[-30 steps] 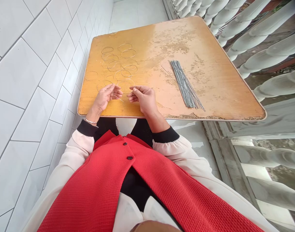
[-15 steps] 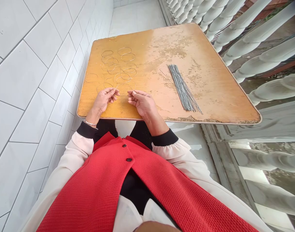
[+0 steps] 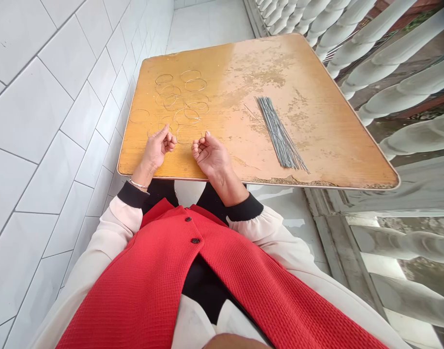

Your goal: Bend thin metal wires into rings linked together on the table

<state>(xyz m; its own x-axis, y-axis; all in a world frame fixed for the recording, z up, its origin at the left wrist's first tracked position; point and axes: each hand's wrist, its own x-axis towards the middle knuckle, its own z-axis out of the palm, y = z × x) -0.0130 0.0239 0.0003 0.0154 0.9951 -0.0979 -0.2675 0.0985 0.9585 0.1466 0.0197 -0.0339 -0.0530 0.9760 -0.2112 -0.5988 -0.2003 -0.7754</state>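
Note:
My left hand (image 3: 157,148) and my right hand (image 3: 209,154) rest on the near edge of a worn orange table (image 3: 327,160), palms facing each other and fingers curled in. Between the fingertips of the two hands lies a thin wire ring (image 3: 188,134), its two sides reaching into both hands. Several finished wire rings (image 3: 181,97) lie spread on the table just beyond my hands. A bundle of straight grey wires (image 3: 278,132) lies to the right of my right hand, well apart from it.
A white tiled wall (image 3: 43,121) runs along the table's left side. White balusters (image 3: 396,87) stand close on the right. A tiled floor strip (image 3: 207,24) shows beyond the table's far edge. My red vest fills the bottom of the view.
The curved wire between my hands has closed into a ring. Both hands have curled tighter and dropped onto the table's near edge.

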